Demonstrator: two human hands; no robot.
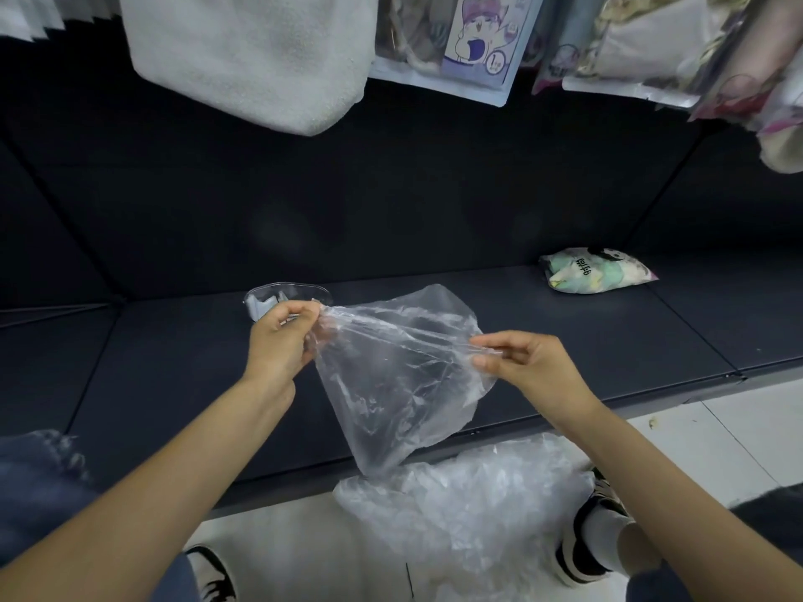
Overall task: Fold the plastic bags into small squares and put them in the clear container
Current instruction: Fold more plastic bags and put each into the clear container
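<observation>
— Head camera: what are the hands doing?
— The left hand (278, 336) and right hand (528, 362) each pinch the top edge of a thin see-through plastic bag (399, 384). It hangs down from the fingers, stretched between them.
— Where is the clear plastic container (284, 297)?
— Just behind the left fingers, on the dark shelf (565, 323).
— And below?
— A crinkly heap of clear bags (469, 501) (on the white floor), under the hanging bag.

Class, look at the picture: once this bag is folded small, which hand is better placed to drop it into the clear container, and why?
Probably the left hand: the clear container sits just behind its fingers, while the right hand pinches the plastic bag farther over.
</observation>
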